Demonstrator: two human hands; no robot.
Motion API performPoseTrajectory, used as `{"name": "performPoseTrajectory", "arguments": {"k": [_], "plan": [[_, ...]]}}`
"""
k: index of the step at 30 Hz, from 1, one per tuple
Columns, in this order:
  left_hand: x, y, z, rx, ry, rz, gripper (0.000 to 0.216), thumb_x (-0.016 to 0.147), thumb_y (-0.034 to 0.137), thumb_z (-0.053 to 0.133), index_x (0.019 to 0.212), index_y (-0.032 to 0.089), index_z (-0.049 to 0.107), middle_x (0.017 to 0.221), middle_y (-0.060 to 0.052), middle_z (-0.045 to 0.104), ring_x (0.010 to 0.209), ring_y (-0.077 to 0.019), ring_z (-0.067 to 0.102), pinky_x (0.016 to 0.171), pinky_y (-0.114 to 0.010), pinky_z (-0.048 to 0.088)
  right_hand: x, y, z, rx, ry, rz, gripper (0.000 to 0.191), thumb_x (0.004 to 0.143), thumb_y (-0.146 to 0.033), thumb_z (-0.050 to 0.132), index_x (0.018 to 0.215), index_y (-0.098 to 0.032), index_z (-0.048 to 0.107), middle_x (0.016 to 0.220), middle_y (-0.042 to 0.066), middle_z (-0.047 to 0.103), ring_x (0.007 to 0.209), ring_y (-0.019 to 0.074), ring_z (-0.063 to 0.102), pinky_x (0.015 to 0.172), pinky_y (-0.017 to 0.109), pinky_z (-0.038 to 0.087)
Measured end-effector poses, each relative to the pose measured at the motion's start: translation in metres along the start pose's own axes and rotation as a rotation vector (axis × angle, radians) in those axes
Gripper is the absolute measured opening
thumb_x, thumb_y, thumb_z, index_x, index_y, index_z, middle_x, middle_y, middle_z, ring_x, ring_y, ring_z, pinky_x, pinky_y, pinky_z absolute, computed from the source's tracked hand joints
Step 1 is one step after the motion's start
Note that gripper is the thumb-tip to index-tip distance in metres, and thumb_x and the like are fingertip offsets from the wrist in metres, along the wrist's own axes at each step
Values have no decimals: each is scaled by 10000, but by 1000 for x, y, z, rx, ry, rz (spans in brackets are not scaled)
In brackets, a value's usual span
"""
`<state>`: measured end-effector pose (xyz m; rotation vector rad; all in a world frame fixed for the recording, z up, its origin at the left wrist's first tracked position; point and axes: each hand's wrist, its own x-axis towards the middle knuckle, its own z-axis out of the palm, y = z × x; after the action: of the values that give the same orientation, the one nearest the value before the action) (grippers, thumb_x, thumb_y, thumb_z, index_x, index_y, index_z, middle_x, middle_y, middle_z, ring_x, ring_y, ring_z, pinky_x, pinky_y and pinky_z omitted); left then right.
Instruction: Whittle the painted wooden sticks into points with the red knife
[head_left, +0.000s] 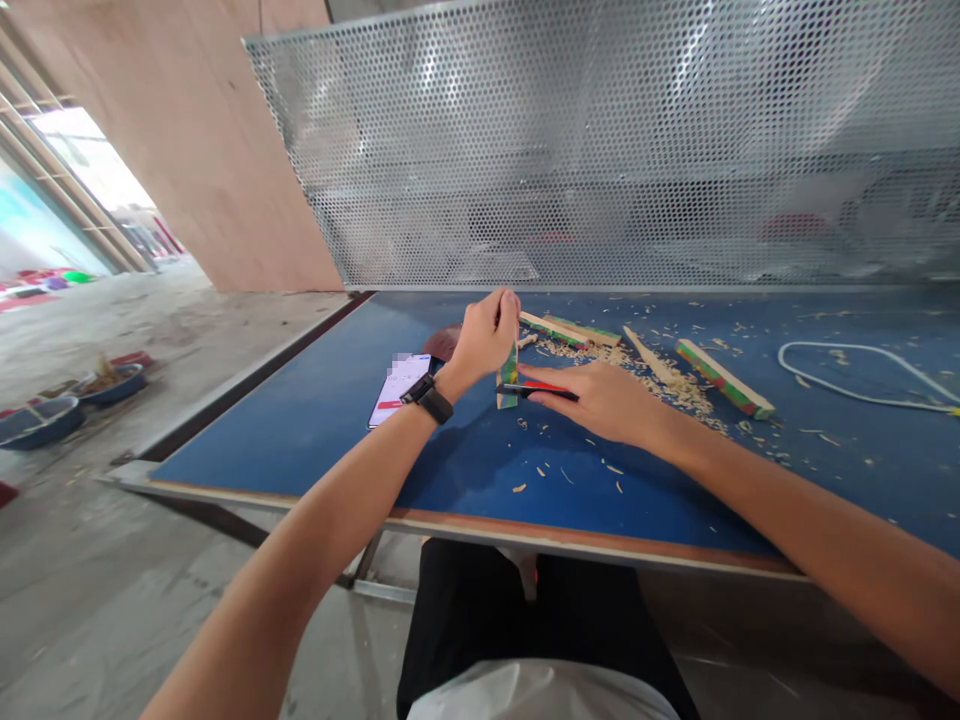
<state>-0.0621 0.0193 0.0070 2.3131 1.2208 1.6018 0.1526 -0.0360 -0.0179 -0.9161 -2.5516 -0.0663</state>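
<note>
My left hand (pixel 487 335) is closed around the upper end of a wooden strip (pixel 509 372) with green and red painted sides. The strip stands nearly upright, its lower end at or just above the blue tabletop (pixel 465 470); I cannot tell which. In my right hand (pixel 607 398) is a knife with a red and black handle (pixel 559 392). Its dark blade points left and lies across the lower part of the strip. Fingers hide part of the handle and the top of the strip.
Wood shavings (pixel 694 400) lie right of my hands, beside a painted wooden strip (pixel 726 378) and a pointed pale piece (pixel 649 355). A phone (pixel 401 385) lies by my left wrist. A white cable loop (pixel 862 347) rests at right. Perforated metal sheet (pixel 600 150) borders the back.
</note>
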Motion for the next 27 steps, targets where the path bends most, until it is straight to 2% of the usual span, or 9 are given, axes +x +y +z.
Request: {"name": "performPoseTrajectory", "arguments": {"k": [3, 8, 11, 16, 21, 27], "plan": [[0, -3, 1, 10, 19, 8, 454, 1129, 437, 311, 754, 236, 469, 607, 11, 574, 594, -139, 543, 656, -322, 420, 0, -1, -2, 10, 1, 28, 420, 1077, -484, 541, 1435, -299, 659, 1146, 48, 818, 971, 289, 782, 824, 409, 586], [0, -5, 3, -3, 31, 6, 476, 1129, 475, 305, 740, 239, 445, 589, 15, 533, 577, -143, 511, 634, -328, 399, 4, 12, 0, 72, 16, -95, 284, 1086, -394, 547, 1240, -284, 759, 1139, 24, 821, 998, 240, 778, 867, 358, 565], [0, -6, 4, -38, 27, 16, 504, 1127, 521, 282, 741, 241, 443, 591, 9, 538, 582, -150, 513, 634, -335, 402, 8, 20, 4, 126, 5, -143, 290, 1086, -399, 558, 1249, -293, 773, 1125, 2, 828, 942, 211, 784, 859, 331, 557], [-1, -9, 5, -73, 29, 5, 532, 1114, 589, 247, 760, 244, 444, 585, 14, 524, 576, -153, 510, 626, -335, 406, 11, 22, 6, 190, -15, -180, 289, 1083, -398, 570, 1254, -303, 782, 1169, -15, 821, 986, 204, 786, 885, 321, 549], [-2, -8, 4, -77, 44, 40, 563, 1097, 637, 221, 760, 244, 441, 612, 3, 526, 592, -162, 503, 635, -348, 405, 11, 20, 4, 172, -50, -160, 294, 1075, -402, 583, 1269, -317, 787, 1077, -16, 837, 832, 189, 781, 795, 315, 547], [-2, -5, 2, -54, 22, 26, 561, 1097, 634, 213, 764, 246, 446, 606, 2, 528, 596, -169, 518, 662, -354, 439, 10, 15, 3, 164, -100, -155, 301, 1078, -400, 568, 1262, -323, 792, 1152, 3, 824, 945, 225, 788, 866, 352, 562]]}}
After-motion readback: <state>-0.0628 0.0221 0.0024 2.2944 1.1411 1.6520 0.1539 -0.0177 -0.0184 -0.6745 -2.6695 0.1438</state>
